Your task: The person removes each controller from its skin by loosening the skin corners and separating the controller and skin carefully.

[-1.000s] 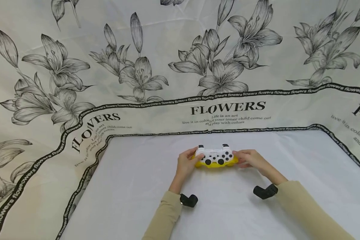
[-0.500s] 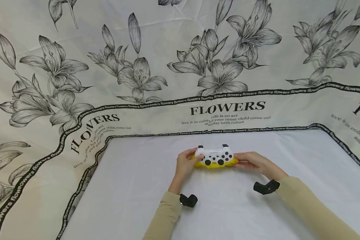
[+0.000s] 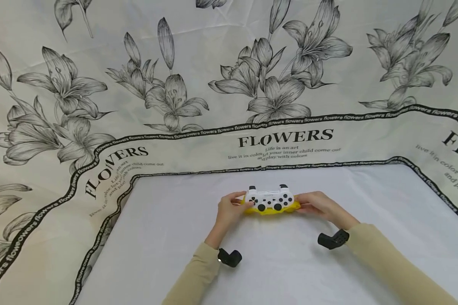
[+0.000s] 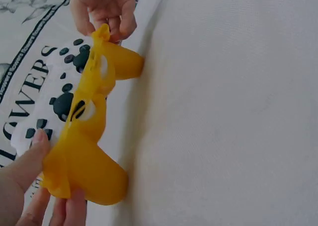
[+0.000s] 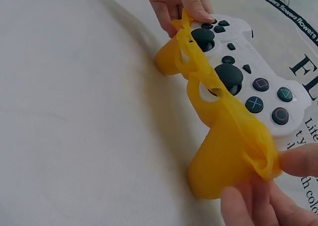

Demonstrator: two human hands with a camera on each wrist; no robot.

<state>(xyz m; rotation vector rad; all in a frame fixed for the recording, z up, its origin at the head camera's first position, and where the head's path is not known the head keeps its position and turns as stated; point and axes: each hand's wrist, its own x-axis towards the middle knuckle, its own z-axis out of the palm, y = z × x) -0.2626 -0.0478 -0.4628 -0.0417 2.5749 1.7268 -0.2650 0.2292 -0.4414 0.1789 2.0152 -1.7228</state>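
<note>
A white game controller with black buttons and two black sticks is held just above the white cloth or resting on it; I cannot tell which. A yellow, soft-looking cover wraps both grips and the near edge, leaving the white button face bare. My left hand holds the controller's left end, thumb on top by the direction buttons and fingers underneath. At the opposite end, my right hand pinches the cover's rim between thumb and fingers. The controller's underside is hidden.
White cloth spreads under the controller and arms. Behind it rises a pale fabric wall printed with flowers and lettering. Black wrist devices sit at both sleeves.
My right fingers have drawn closer together on the cover's right end. My left thumb has slid down slightly, uncovering the direction buttons. The head view has shifted a little.
</note>
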